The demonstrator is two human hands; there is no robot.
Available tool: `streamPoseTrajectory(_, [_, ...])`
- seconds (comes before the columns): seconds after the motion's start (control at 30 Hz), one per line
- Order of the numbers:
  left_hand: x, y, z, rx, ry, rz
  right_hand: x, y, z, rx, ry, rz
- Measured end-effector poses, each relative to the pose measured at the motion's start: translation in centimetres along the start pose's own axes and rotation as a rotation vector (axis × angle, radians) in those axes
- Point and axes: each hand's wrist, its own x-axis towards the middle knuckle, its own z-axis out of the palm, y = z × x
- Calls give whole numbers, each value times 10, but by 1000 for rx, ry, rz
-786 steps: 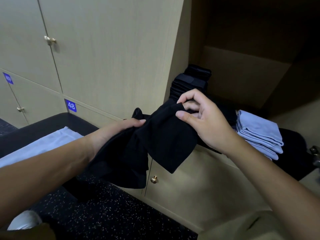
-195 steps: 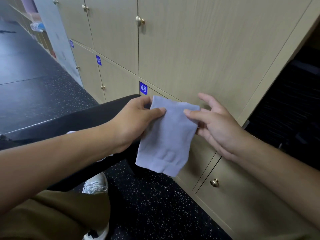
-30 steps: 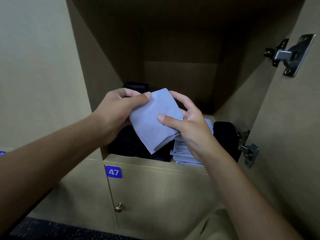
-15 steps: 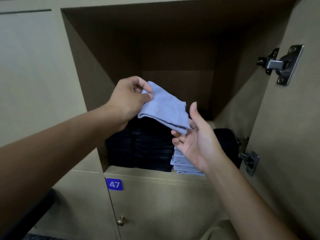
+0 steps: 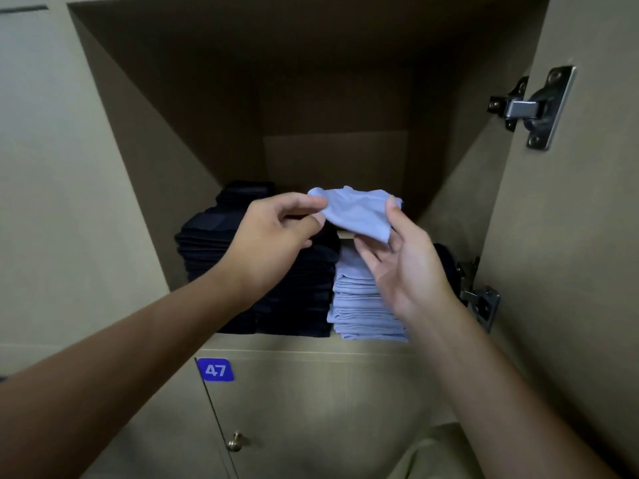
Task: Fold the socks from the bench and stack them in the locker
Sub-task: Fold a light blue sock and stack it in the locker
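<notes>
Both hands (image 5: 276, 236) (image 5: 401, 267) pinch the sock (image 5: 359, 212) above the stack (image 5: 363, 305) — a loose grip may unfold it.

A blue tag (image 5: 215, 369) reads "47" (white digits) on the lower locker door (image 5: 311, 409).

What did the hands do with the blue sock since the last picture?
The blue sock went deeper into the locker, above the blue stack. The right hand, open under it before, now pinches its right edge with the thumb. The left hand kept its pinch on the left edge. The black stacks stayed put.
</notes>
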Motion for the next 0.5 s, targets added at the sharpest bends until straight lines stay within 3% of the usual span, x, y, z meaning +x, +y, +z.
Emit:
streamPoseTrajectory(0.37, [-9, -29, 4, 608, -262, 219, 15, -1, -24, -335, 307, -144])
streamPoseTrajectory(0.5, [-12, -32, 5, 769, -271, 344, 17, -3, -30, -456, 346, -173])
